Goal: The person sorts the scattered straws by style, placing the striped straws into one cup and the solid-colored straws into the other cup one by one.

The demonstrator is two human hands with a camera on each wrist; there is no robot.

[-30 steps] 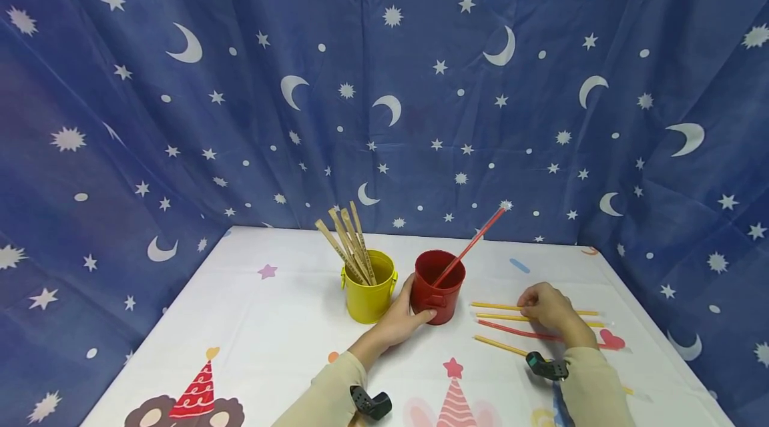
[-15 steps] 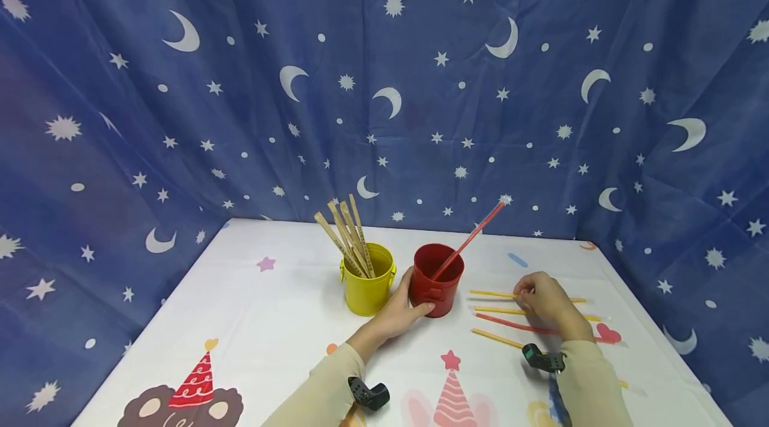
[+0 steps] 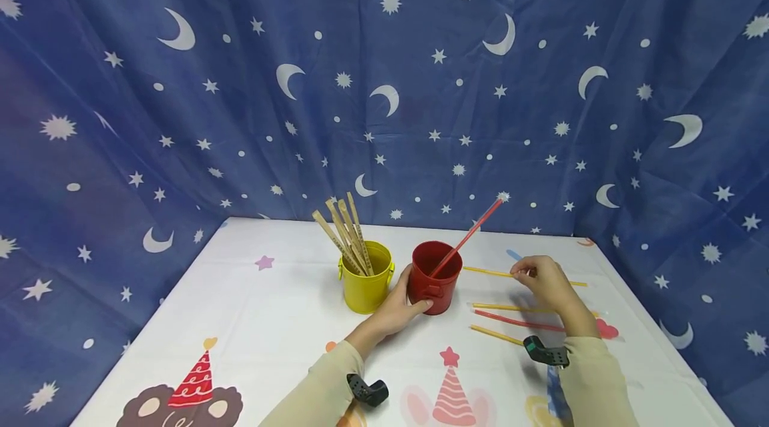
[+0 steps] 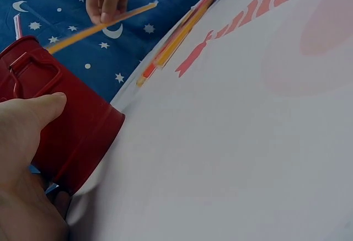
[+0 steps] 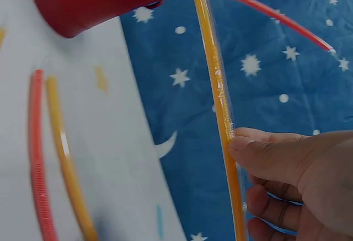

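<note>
My left hand [image 3: 399, 307] grips the side of a red metal bucket [image 3: 436, 277] on the white table; its thumb [image 4: 38, 108] lies on the bucket wall [image 4: 71, 136]. A red straw [image 3: 467, 237] leans out of the bucket. My right hand [image 3: 543, 280] pinches a yellow wrapped straw [image 3: 489, 272] and holds it lifted above the table, right of the bucket. In the right wrist view that yellow straw [image 5: 218, 97] runs from my fingers [image 5: 270, 158] toward the bucket's rim. Two yellow straws [image 3: 504, 307] and a red one [image 3: 519, 322] lie on the table below.
A yellow bucket [image 3: 366, 280] with several wooden sticks [image 3: 345, 237] stands just left of the red one. The white tablecloth [image 3: 264, 320] has printed party hats and stars. A blue curtain with moons and stars [image 3: 384, 80] hangs behind and at both sides.
My right hand has picked one yellow straw off the table and raised it up and away. My left hand stays on the red bucket.
</note>
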